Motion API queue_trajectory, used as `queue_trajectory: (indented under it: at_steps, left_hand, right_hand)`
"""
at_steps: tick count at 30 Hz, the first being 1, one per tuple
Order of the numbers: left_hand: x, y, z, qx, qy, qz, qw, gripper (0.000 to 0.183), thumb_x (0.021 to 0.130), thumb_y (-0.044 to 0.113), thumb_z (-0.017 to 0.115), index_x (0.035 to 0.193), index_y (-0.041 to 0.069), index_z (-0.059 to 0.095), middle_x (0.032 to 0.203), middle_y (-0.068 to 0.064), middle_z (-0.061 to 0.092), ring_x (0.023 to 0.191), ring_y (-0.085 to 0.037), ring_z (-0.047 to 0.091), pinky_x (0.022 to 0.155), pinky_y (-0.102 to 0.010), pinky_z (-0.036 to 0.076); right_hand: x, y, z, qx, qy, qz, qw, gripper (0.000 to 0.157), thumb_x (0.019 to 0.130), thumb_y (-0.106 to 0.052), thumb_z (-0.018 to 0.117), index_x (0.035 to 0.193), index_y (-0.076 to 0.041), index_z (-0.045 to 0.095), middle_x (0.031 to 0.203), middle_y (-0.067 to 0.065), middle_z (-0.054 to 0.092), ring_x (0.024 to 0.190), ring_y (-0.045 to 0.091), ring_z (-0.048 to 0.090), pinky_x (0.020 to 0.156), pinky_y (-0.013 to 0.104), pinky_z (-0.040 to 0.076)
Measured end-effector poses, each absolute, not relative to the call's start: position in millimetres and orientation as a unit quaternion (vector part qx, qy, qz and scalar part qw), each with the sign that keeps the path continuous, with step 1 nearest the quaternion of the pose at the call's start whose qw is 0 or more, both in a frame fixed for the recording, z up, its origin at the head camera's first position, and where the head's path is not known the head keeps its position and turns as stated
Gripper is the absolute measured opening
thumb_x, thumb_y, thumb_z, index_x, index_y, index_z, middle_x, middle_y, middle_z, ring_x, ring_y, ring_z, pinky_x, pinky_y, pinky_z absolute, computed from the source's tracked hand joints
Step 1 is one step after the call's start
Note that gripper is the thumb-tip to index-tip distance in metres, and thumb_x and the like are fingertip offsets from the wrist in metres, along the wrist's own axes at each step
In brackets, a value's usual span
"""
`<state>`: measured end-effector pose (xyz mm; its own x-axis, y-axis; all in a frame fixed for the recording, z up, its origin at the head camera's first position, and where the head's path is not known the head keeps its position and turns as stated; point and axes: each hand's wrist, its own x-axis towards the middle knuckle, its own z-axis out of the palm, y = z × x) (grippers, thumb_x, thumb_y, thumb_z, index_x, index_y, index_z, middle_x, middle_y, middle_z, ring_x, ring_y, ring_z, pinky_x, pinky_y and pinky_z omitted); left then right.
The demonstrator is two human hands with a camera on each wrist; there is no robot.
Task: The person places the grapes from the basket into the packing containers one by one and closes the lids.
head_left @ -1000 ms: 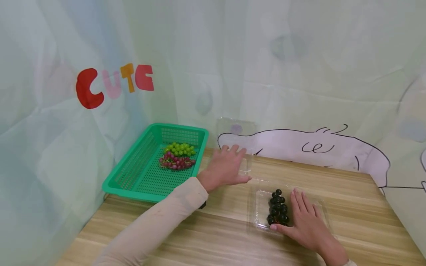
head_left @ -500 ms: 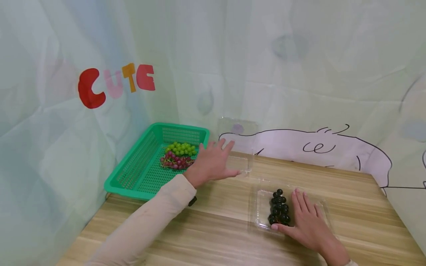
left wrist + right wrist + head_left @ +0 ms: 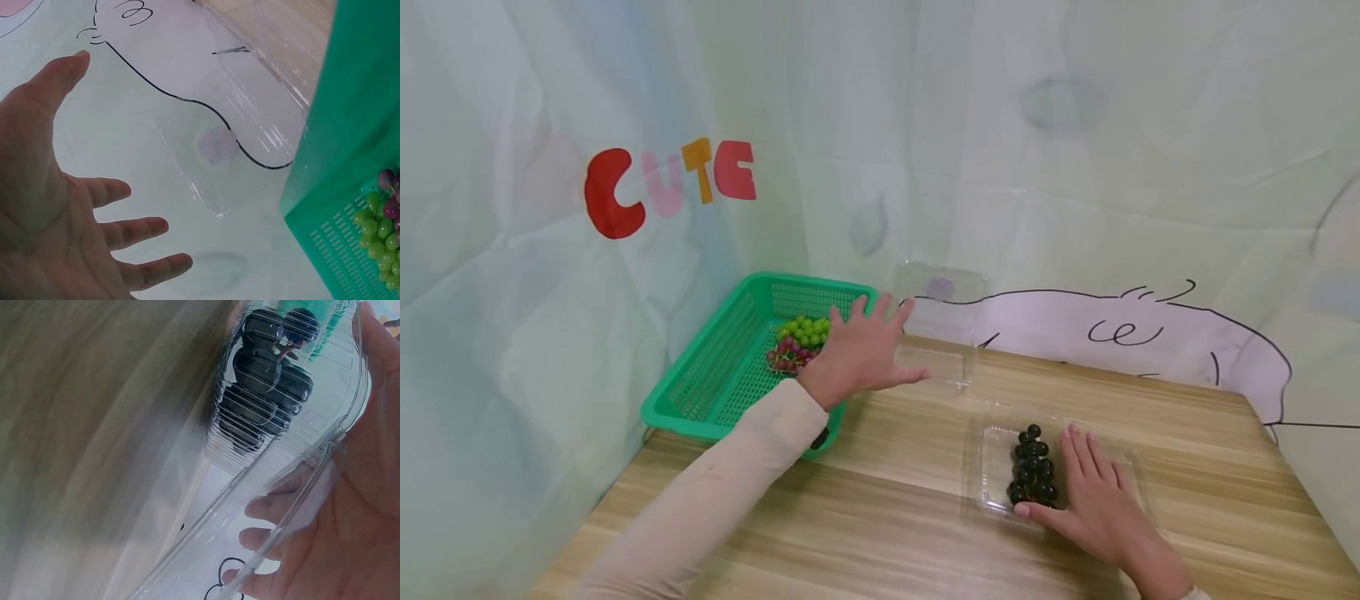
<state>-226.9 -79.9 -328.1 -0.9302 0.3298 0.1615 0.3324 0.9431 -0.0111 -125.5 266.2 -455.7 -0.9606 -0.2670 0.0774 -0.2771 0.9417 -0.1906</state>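
My left hand (image 3: 861, 346), fingers spread and holding nothing, hovers over the right rim of the green basket (image 3: 677, 421). Inside the basket lie a bunch of green grapes (image 3: 805, 331) and a bunch of red grapes (image 3: 786, 358), partly hidden by that hand. A bunch of black grapes (image 3: 1032, 468) sits in a clear plastic clamshell box (image 3: 996, 467) on the table. On the right part of this box rests my right hand (image 3: 1097, 508), its fingers extended. In the right wrist view, the black grapes (image 3: 269, 375) show through the ribbed plastic wall.
Behind my left hand, a second clear plastic box (image 3: 943, 367) stands on the table (image 3: 880, 492) with its lid up against the backdrop (image 3: 1067, 208). Printed fabric encloses the table's left and back sides.
My left hand has moved left from the second clear box to the basket's right rim, its fingers spreading wider. The right hand stays on the black grapes' box.
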Motion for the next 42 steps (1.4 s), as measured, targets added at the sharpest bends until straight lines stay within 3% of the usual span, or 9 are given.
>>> queue_trajectory:
  at_steps: [22,42]
  left_hand:
    - [-244,-144,-316,-0.099,-0.993,-0.067,-0.007,0.107,0.083,0.079,0.058,0.164,0.022,0.017,0.165,-0.015,0.024,0.146,-0.049,0.025,0.106,-0.079,0.027]
    - [-257,-185,-319,-0.091,-0.988,-0.099,-0.073,0.097,0.091,0.064,0.060,0.163,0.014,0.020,0.164,-0.025,0.019,0.147,-0.056,0.017,0.109,-0.078,0.024]
  right_hand:
    - [-126,267,-453,0.139,-0.985,0.099,0.025,0.126,0.080,-0.080,0.062,0.158,0.006,0.016,0.165,0.028,0.017,0.150,0.050,0.019,0.110,0.077,0.022]
    - [-125,267,-454,0.138,-0.985,0.106,0.020,0.126,0.080,-0.080,0.062,0.159,0.005,0.014,0.165,0.027,0.017,0.150,0.049,0.018,0.110,0.077,0.022]
